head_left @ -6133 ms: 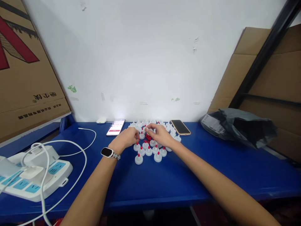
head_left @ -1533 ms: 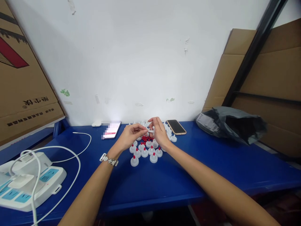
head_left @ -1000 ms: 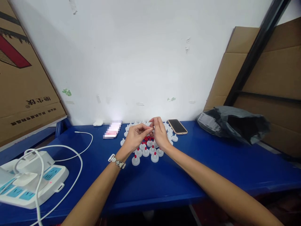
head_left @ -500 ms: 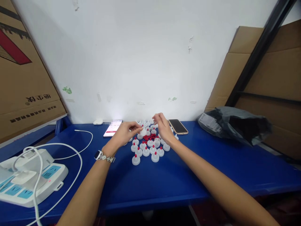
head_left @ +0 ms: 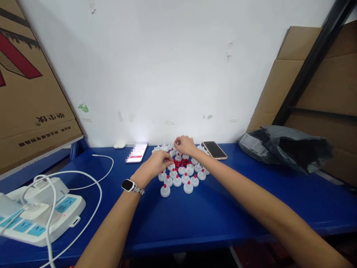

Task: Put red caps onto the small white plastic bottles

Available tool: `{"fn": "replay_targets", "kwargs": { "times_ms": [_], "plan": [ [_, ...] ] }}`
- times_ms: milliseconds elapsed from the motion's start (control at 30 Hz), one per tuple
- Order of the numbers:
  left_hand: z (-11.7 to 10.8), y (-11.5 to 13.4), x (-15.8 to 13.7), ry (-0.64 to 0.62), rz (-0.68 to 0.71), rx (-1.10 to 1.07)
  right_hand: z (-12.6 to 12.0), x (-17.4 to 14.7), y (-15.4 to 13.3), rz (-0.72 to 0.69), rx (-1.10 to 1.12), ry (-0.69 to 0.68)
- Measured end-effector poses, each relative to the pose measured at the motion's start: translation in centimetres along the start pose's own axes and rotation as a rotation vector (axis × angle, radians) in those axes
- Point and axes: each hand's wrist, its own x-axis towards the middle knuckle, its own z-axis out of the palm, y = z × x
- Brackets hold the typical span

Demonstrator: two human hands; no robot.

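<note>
The person's left hand (head_left: 161, 162) was low over the left side of a cluster of white caps (head_left: 165, 191), its thumb and fingertips drawn together just beside a heap of loose red tips (head_left: 180, 164); whether the grip held anything could not be told. The right hand (head_left: 184, 145) reached to the back of the cluster with fingers bent, over caps near the wall (head_left: 178, 74); its grip was too small and partly hidden to read.

The white caps stood on the blue bench (head_left: 195, 219) around the red heap, spouts mostly up. Those toward the front bore red tips, while several at the back had bare white spouts. Two caps stood slightly forward of the others.

A lit phone (head_left: 136, 153) lay left of the cluster, a dark phone (head_left: 214, 150) just to its right. A power strip (head_left: 79, 206) sat on the far left, and a grey plastic bag (head_left: 290, 137) lay on the right.
</note>
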Motion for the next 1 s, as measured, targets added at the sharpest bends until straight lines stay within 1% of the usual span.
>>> {"fn": "replay_targets", "kwargs": {
  "times_ms": [133, 233, 367, 500, 567, 667, 767, 867, 933, 1000],
  "plan": [
    [0.2, 0.1, -0.1, -0.045, -0.032, 0.007, 0.7, 2.3, -0.7, -0.011, -0.023, -0.070],
    [0.1, 0.1, -0.1, -0.045, -0.025, 0.040, 1.7, 3.5, -1.6, -0.020, -0.035, -0.105],
    [-0.3, -0.2, -0.2, 0.000, -0.020, 0.040, 2.6, 4.2, -2.3, -0.007, -0.010, -0.089],
    [-0.4, -0.5, -0.3, 0.027, -0.023, 0.073, 2.2, 3.8, -2.3, -0.010, 0.055, -0.029],
    [-0.4, -0.4, -0.4, 0.030, -0.016, 0.108, 1.3, 3.1, -2.0, -0.019, 0.179, 0.050],
    [-0.5, 0.3, -0.6, 0.051, 0.009, 0.197, -0.2, 1.3, -1.0, -0.051, 0.465, 0.162],
    [-0.5, 1.4, -0.6, 0.073, 0.069, 0.269, -1.6, -1.3, 0.1, -0.065, 0.662, 0.173],
    [-0.3, 2.3, -0.4, -0.014, 0.105, 0.267, -2.5, -4.1, 1.0, -0.045, 0.774, 0.161],
    [-0.1, 2.5, -0.1, -0.079, 0.088, 0.265, -2.8, -5.5, 1.3, -0.058, 0.796, 0.157],
    [0.2, 2.5, 0.1, -0.106, 0.074, 0.270, -2.9, -6.4, 1.4, -0.082, 0.782, 0.161]
  ]
}}
